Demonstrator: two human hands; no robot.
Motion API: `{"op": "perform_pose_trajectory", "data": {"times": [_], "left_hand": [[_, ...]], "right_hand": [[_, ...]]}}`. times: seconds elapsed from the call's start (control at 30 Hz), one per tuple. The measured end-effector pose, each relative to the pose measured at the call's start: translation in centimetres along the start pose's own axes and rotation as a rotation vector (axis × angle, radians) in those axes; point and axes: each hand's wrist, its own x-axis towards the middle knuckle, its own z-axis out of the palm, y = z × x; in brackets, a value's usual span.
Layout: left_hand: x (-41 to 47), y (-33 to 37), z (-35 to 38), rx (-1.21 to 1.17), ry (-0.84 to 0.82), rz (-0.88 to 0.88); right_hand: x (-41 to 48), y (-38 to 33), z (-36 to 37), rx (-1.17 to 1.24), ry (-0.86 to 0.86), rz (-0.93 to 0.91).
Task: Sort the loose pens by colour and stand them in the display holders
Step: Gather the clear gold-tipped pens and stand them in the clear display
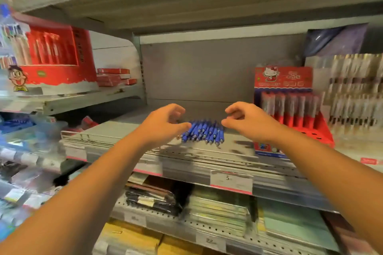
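Pens between the two hands, holder to the right
I see the pile of pens [202, 132] lying on the shelf [116, 130] near its front rail, the left hand [163, 124] just beside it on the left and the right hand [246, 122] just beside it on the right. The display holder [290, 109] stands further right on the same shelf. A price tag [231, 181] hangs on the front edge below the pile, with notebooks [219, 207] on the shelf underneath
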Motion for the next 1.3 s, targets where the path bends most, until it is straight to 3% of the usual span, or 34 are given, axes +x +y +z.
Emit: {"op": "perform_pose_trajectory", "data": {"times": [0.27,0.53,0.67,0.77,0.87,1.07,1.3], "left_hand": [[3.4,-7.9,-6.3,0.012,-0.064,-0.18],[11.0,-12.4,-4.5,0.111,-0.23,-0.402],[14.4,-13.3,-2.3,0.176,-0.301,-0.393],[16.4,-13.2,-1.4,0.195,-0.449,-0.383],[17.8,-12.9,-1.2,0.244,-0.64,-0.415],[20.1,-13.6,-1.5,0.324,-0.832,-0.408],[20.8,-14.9,-2.4,0.19,-0.889,-0.338]], "right_hand": [[7.0,-3.9,7.1,-0.099,-0.045,0.078],[15.7,-5.4,11.9,-0.333,-0.265,0.18],[19.1,-4.9,13.8,-0.47,-0.411,0.324],[20.6,-4.6,14.7,-0.535,-0.489,0.386],[21.5,-4.4,15.1,-0.565,-0.489,0.421],[22.5,-5.1,16.5,-0.529,-0.51,0.508],[23.1,-4.9,18.1,-0.586,-0.43,0.614]]}}
